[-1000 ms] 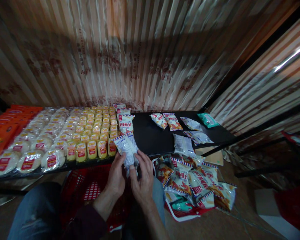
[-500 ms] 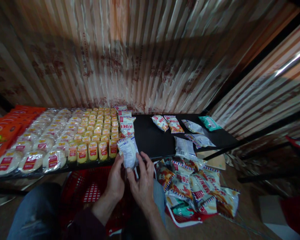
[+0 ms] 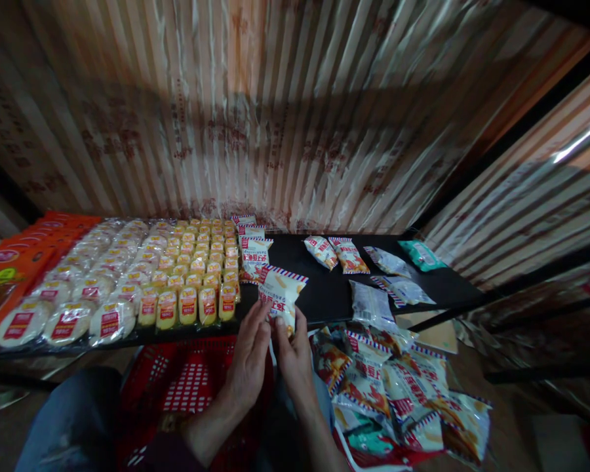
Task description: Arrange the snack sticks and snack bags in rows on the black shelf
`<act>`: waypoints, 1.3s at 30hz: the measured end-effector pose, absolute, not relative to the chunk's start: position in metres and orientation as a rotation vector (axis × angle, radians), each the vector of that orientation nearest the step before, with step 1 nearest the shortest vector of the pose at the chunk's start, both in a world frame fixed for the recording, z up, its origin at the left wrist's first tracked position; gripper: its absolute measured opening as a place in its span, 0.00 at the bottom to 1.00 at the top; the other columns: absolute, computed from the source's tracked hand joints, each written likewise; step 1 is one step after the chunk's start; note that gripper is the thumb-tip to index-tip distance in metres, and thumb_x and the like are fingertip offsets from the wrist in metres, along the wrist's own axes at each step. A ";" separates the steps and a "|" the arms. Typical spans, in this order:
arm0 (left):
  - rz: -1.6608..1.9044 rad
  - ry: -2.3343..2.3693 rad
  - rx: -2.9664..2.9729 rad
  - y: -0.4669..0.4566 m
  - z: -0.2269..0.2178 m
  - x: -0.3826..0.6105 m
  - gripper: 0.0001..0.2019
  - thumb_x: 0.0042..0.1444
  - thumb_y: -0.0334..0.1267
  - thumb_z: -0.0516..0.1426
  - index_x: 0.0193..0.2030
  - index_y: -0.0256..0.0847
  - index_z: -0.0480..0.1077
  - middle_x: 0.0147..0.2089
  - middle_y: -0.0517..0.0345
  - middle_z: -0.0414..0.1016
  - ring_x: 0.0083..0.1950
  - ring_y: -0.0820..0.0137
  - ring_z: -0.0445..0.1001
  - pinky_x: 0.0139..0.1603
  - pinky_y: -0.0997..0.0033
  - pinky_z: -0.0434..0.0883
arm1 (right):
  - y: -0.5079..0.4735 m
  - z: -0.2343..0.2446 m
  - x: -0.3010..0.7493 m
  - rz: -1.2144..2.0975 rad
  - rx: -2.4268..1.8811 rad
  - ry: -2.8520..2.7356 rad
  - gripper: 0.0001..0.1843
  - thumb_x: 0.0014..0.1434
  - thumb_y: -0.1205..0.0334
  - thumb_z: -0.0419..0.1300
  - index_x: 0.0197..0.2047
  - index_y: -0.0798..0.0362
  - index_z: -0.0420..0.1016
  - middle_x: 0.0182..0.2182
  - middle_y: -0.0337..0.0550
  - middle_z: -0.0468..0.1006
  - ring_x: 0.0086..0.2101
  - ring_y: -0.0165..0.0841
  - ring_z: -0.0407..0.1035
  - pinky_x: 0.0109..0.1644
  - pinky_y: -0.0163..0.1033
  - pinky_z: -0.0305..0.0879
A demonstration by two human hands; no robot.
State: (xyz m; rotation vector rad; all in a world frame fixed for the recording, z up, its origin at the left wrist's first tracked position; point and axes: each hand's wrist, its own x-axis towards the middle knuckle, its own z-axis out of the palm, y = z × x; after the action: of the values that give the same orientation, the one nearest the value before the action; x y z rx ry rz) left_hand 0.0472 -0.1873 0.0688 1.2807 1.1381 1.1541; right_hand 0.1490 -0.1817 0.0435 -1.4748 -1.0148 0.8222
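A small white snack bag [image 3: 282, 293] with red lettering and a red-and-blue striped edge is held at the shelf's front edge, its printed front facing me. My right hand [image 3: 296, 357] grips its lower right part, thumb across the front. Along the bag's lower left side, my left hand [image 3: 248, 357] has its fingers pressed together against it; some fingertips are hidden. Just behind stands a row of matching snack bags [image 3: 255, 255]. Left of that row are small yellow packaged cakes [image 3: 187, 305] in close lines.
Round wrapped cakes [image 3: 111, 320] and orange packets [image 3: 10, 269] fill the left of the black shelf [image 3: 319, 298]. Loose bags [image 3: 351, 255] and a green packet [image 3: 423, 254] lie right. Below are a red basket [image 3: 187, 387] and a heap of snack bags [image 3: 368, 373].
The bag in my hands has turned from its back to its printed front. My right hand has closed more firmly around it. The view has shifted slightly.
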 end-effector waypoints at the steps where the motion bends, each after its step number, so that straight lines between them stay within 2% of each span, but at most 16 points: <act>1: 1.143 1.179 1.362 -0.185 0.068 0.047 0.25 0.63 0.50 0.42 0.61 0.42 0.62 0.69 0.53 0.53 0.70 0.65 0.49 0.70 0.57 0.48 | -0.176 0.041 0.150 0.883 -1.430 -0.966 0.27 0.57 0.46 0.55 0.56 0.50 0.62 0.49 0.48 0.76 0.47 0.39 0.71 0.51 0.44 0.67; 5: 1.087 1.316 1.654 -0.173 0.064 0.048 0.26 0.63 0.48 0.40 0.61 0.38 0.63 0.69 0.49 0.51 0.70 0.64 0.48 0.70 0.56 0.48 | -0.151 0.032 0.154 1.038 -1.229 -0.898 0.23 0.55 0.46 0.57 0.50 0.51 0.68 0.44 0.45 0.79 0.44 0.38 0.72 0.48 0.42 0.68; 10: 0.995 1.415 1.871 -0.158 0.055 0.051 0.26 0.64 0.47 0.39 0.62 0.37 0.61 0.70 0.47 0.48 0.71 0.62 0.46 0.69 0.53 0.50 | -0.121 0.025 0.160 0.986 -1.213 -0.938 0.28 0.54 0.48 0.59 0.55 0.50 0.65 0.45 0.45 0.78 0.44 0.38 0.72 0.50 0.44 0.67; 16: 0.912 1.462 1.896 -0.145 0.049 0.053 0.27 0.64 0.46 0.38 0.64 0.36 0.59 0.71 0.46 0.45 0.72 0.60 0.42 0.69 0.53 0.47 | -0.099 0.017 0.162 0.910 -1.289 -0.994 0.28 0.54 0.48 0.58 0.54 0.52 0.66 0.46 0.46 0.77 0.43 0.38 0.72 0.51 0.44 0.67; 26: 0.973 1.487 1.835 -0.133 0.040 0.056 0.26 0.64 0.46 0.41 0.64 0.38 0.58 0.71 0.47 0.47 0.71 0.59 0.44 0.68 0.50 0.49 | -0.085 0.013 0.160 0.811 -1.450 -1.142 0.25 0.56 0.45 0.54 0.52 0.51 0.68 0.39 0.44 0.79 0.37 0.36 0.73 0.44 0.42 0.68; 34: 1.013 1.519 1.890 -0.130 0.033 0.056 0.25 0.62 0.43 0.44 0.63 0.35 0.59 0.71 0.44 0.47 0.71 0.57 0.43 0.68 0.50 0.49 | -0.075 0.008 0.164 0.572 -1.573 -1.320 0.25 0.54 0.49 0.54 0.49 0.56 0.73 0.46 0.52 0.75 0.46 0.42 0.69 0.55 0.49 0.61; 39: 1.000 1.593 1.967 -0.131 0.030 0.059 0.24 0.60 0.36 0.45 0.63 0.31 0.59 0.71 0.41 0.43 0.72 0.56 0.41 0.69 0.49 0.49 | -0.076 0.012 0.165 0.685 -1.452 -1.225 0.29 0.50 0.50 0.60 0.55 0.51 0.69 0.48 0.46 0.76 0.50 0.40 0.68 0.56 0.48 0.63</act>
State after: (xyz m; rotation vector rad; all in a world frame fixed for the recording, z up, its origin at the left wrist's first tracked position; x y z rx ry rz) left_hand 0.0591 -0.1306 0.0295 1.9666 1.5934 0.9997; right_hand 0.1654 -0.0758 0.0115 -1.4521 -1.2251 0.6851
